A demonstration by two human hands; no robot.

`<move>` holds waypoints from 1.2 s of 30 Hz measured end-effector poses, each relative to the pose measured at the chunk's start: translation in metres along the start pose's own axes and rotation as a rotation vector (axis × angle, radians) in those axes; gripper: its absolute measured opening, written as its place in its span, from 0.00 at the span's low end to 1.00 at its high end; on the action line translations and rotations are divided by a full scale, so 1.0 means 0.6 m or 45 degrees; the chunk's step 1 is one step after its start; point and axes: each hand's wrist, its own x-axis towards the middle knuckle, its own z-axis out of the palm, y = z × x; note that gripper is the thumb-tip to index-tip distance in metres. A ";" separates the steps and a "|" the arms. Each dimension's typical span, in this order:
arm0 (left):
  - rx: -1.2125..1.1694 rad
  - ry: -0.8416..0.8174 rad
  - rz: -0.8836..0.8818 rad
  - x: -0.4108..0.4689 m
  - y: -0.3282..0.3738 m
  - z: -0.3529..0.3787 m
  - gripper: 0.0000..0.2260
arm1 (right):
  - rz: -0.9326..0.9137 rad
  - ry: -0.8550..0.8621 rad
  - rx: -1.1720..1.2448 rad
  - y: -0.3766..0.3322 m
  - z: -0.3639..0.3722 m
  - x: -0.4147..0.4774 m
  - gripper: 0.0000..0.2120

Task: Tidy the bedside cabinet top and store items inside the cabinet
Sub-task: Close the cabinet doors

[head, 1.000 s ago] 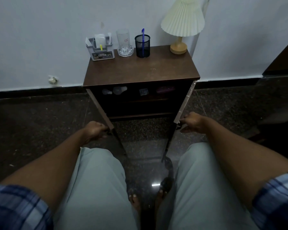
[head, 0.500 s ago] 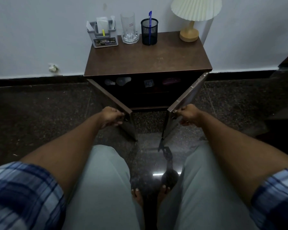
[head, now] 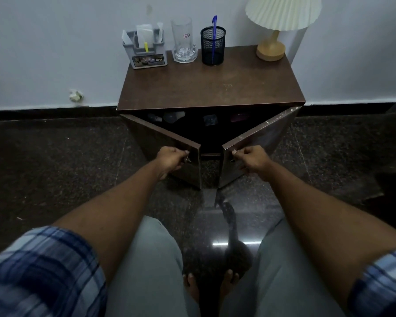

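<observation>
With both doors half shut, I grip one in each hand.
My left hand (head: pixel 172 159) clasps the left door (head: pixel 162 143), my right hand (head: pixel 249 159) the right door (head: pixel 261 140); organiser (head: pixel 146 54), glass (head: pixel 183 41), pen cup (head: pixel 213 45) and lamp (head: pixel 274 26) line the cabinet (head: pixel 210 88) top's back edge.

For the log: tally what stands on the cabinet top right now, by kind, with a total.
Grey organiser caddy: 1
Glass mug: 1
Black mesh pen cup: 1
Blue pen, in the cup: 1
Table lamp: 1
Total: 5
</observation>
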 end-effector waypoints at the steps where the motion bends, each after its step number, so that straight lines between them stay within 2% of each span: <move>1: -0.015 0.010 0.011 0.006 0.001 0.006 0.06 | -0.008 0.006 0.010 -0.001 0.005 0.005 0.10; 14: -0.223 0.229 0.055 0.055 0.018 0.066 0.08 | -0.092 0.149 0.115 0.001 0.046 0.062 0.13; 25: -0.274 0.296 0.064 0.086 0.031 0.084 0.08 | -0.119 0.297 0.071 -0.021 0.075 0.111 0.14; 36: -0.306 0.330 0.087 0.123 0.044 0.093 0.08 | -0.133 0.343 0.058 -0.045 0.087 0.147 0.16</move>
